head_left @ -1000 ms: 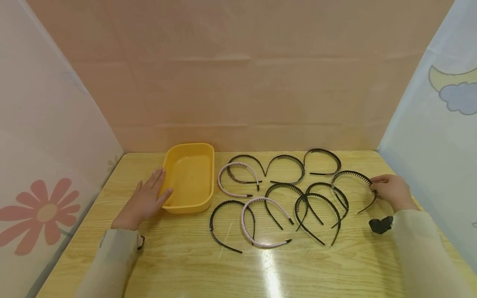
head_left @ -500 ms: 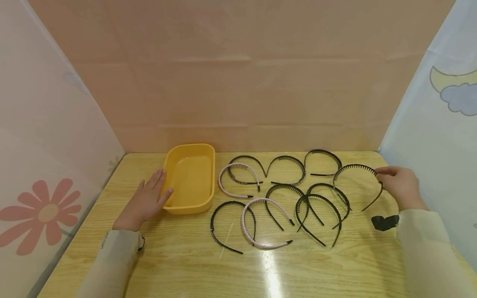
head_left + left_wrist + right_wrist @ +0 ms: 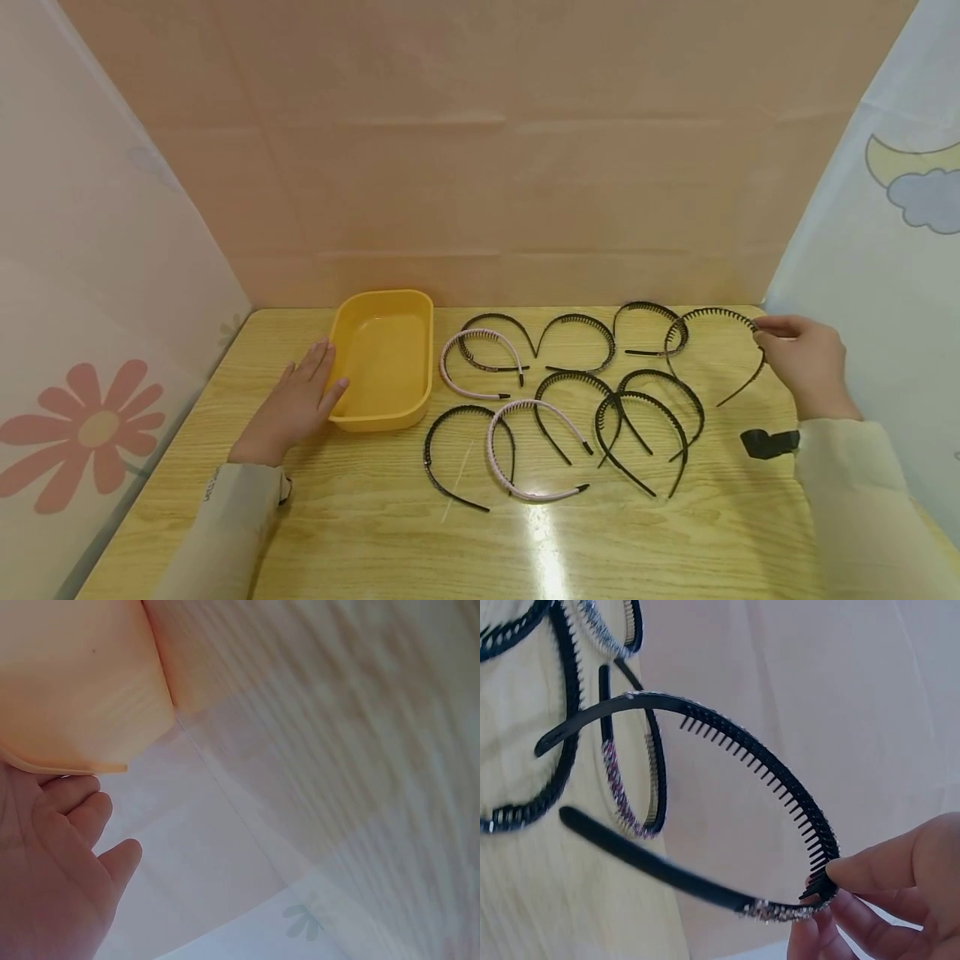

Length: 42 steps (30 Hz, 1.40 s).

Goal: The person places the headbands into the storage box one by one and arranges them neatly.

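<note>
My right hand (image 3: 806, 362) pinches a black toothed headband (image 3: 780, 780) between thumb and fingers. In the right wrist view glittery stones show along its outer side, and its two ends point away from the hand. At the left, my left hand (image 3: 294, 408) rests with extended fingers against the side of a yellow plastic basin (image 3: 420, 412). Its fingertips touch the basin's rim in the left wrist view. Between the hands lie several black headbands, one of them at the front (image 3: 429, 462), and two pink headbands (image 3: 491, 454), the other pink headband (image 3: 444, 367) farther back.
The wood-grain table (image 3: 375, 533) ends at a peach cloth backdrop (image 3: 480, 167). Pale patterned side walls stand left and right, one with a red flower (image 3: 97, 429). Some black headbands overlap at the middle right. A black strap (image 3: 768, 443) hangs by the right sleeve.
My right hand has lifted the black headband and carried it a little farther back, over the table's back right area. The left hand and the basin stay in place.
</note>
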{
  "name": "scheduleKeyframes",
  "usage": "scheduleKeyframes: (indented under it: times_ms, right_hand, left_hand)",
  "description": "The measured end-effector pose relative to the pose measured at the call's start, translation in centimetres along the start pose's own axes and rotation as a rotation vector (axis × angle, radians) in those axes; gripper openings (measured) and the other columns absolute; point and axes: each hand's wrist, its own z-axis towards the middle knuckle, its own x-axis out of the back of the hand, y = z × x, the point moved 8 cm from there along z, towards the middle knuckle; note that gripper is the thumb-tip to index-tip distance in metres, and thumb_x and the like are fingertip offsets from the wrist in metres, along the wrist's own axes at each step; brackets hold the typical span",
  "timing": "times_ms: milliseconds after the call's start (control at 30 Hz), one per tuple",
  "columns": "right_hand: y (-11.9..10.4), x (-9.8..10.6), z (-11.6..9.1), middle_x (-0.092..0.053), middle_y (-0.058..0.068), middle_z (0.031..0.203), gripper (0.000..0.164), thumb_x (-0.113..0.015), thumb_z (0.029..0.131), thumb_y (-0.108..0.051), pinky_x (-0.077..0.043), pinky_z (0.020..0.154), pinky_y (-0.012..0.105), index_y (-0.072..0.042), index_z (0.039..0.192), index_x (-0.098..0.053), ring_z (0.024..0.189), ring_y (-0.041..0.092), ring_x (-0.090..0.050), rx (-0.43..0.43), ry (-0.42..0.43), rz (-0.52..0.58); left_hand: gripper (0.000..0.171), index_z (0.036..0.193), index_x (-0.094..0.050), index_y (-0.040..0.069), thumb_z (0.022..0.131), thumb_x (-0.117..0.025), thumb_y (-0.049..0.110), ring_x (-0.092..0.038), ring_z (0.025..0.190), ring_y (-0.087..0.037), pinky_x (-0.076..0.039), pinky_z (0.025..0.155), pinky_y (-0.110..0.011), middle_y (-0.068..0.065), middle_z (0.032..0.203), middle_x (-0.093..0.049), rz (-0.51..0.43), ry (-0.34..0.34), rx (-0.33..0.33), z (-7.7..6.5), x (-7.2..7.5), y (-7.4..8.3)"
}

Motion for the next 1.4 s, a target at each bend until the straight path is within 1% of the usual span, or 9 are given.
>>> scheduleKeyframes:
  times_ms: [200, 333, 567, 767, 833, 900, 1033, 1233, 1400]
  right_hand:
    - [-1.6, -1.2, -0.2, -0.051, -0.037, 0.079, 0.045, -0.055, 0.103, -0.019, -0.053, 0.060, 0.012, 0.011, 0.137, -0.054, 0.065, -0.015, -0.059, 0.028, -0.013, 0.121]
    - [-2.5, -2.2, -0.4, -0.056, -0.033, 0.083, 0.045, -0.057, 0.103, -0.017, -0.056, 0.065, 0.014, 0.012, 0.137, -0.053, 0.070, -0.014, -0.061, 0.049, -0.031, 0.194]
    - [-4.0, -4.4, -0.9, -0.061, -0.020, 0.096, 0.046, -0.059, 0.103, -0.016, -0.059, 0.075, 0.019, 0.010, 0.140, -0.050, 0.083, -0.007, -0.065, 0.071, -0.112, 0.302]
    - [-5.2, -6.6, -1.2, -0.066, -0.011, 0.102, 0.031, -0.063, 0.101, -0.010, -0.059, 0.076, 0.022, 0.001, 0.130, -0.057, 0.086, 0.001, -0.069, 0.044, -0.182, 0.557]
    - [-5.8, -7.3, -1.4, -0.066, -0.007, 0.103, 0.031, -0.065, 0.100, -0.010, -0.060, 0.076, 0.023, 0.000, 0.128, -0.057, 0.086, 0.003, -0.070, 0.043, -0.202, 0.620]
    - [-6.3, -8.1, -1.5, -0.066, -0.003, 0.104, 0.037, -0.066, 0.099, -0.010, -0.060, 0.077, 0.024, 0.005, 0.131, -0.055, 0.086, 0.005, -0.070, 0.043, -0.219, 0.673]
    - [-7.4, -9.6, -1.7, -0.066, -0.001, 0.106, 0.049, -0.068, 0.098, -0.010, -0.060, 0.078, 0.025, 0.013, 0.137, -0.049, 0.087, 0.006, -0.070, 0.047, -0.243, 0.722]
    - [-9.0, -11.8, -2.0, -0.065, 0.000, 0.105, 0.048, -0.067, 0.099, -0.010, -0.060, 0.080, 0.028, 0.013, 0.137, -0.050, 0.089, 0.009, -0.070, 0.045, -0.277, 0.767]
    - [-10.5, -13.7, -2.4, -0.063, 0.003, 0.108, 0.049, -0.067, 0.099, -0.012, -0.060, 0.082, 0.029, 0.012, 0.139, -0.050, 0.093, 0.011, -0.070, 0.054, -0.315, 0.749]
  left_hand:
    - [0.075, 0.157, -0.014, -0.011, 0.111, -0.034, 0.045, -0.006, 0.153, -0.043, -0.009, 0.118, -0.067, -0.028, 0.166, -0.008, -0.008, 0.009, -0.001, 0.0, -0.1, 0.0]
    - [0.075, 0.157, -0.013, -0.011, 0.111, -0.032, 0.045, -0.005, 0.154, -0.043, -0.009, 0.118, -0.067, -0.028, 0.166, -0.007, -0.010, 0.004, -0.001, 0.0, -0.1, 0.0]
    - [0.076, 0.157, -0.013, -0.011, 0.111, -0.032, 0.045, -0.006, 0.153, -0.044, -0.010, 0.118, -0.067, -0.029, 0.166, -0.007, -0.006, -0.001, -0.005, 0.0, 0.1, 0.2]
    - [0.076, 0.157, -0.013, -0.011, 0.111, -0.032, 0.046, -0.007, 0.153, -0.044, -0.011, 0.118, -0.067, -0.029, 0.165, -0.008, -0.001, 0.002, -0.010, 0.0, 0.2, 0.3]
    - [0.076, 0.157, -0.014, -0.011, 0.111, -0.032, 0.046, -0.007, 0.153, -0.044, -0.011, 0.118, -0.067, -0.029, 0.165, -0.008, 0.000, 0.004, -0.009, 0.0, 0.2, 0.3]
    - [0.076, 0.157, -0.014, -0.011, 0.111, -0.033, 0.046, -0.007, 0.153, -0.044, -0.011, 0.118, -0.067, -0.029, 0.166, -0.008, 0.000, 0.007, -0.008, 0.1, 0.2, 0.2]
    - [0.075, 0.157, -0.014, -0.011, 0.111, -0.033, 0.045, -0.008, 0.153, -0.044, -0.011, 0.118, -0.067, -0.028, 0.166, -0.009, -0.001, 0.013, -0.007, 0.1, 0.1, 0.2]
    - [0.074, 0.158, -0.013, -0.010, 0.111, -0.035, 0.042, -0.006, 0.154, -0.043, -0.010, 0.118, -0.067, -0.028, 0.166, -0.007, -0.009, 0.014, -0.006, 0.2, 0.1, 0.2]
    - [0.073, 0.158, -0.012, -0.010, 0.111, -0.036, 0.041, -0.005, 0.154, -0.043, -0.009, 0.119, -0.066, -0.027, 0.166, -0.006, -0.012, 0.008, -0.003, 0.2, 0.0, 0.2]
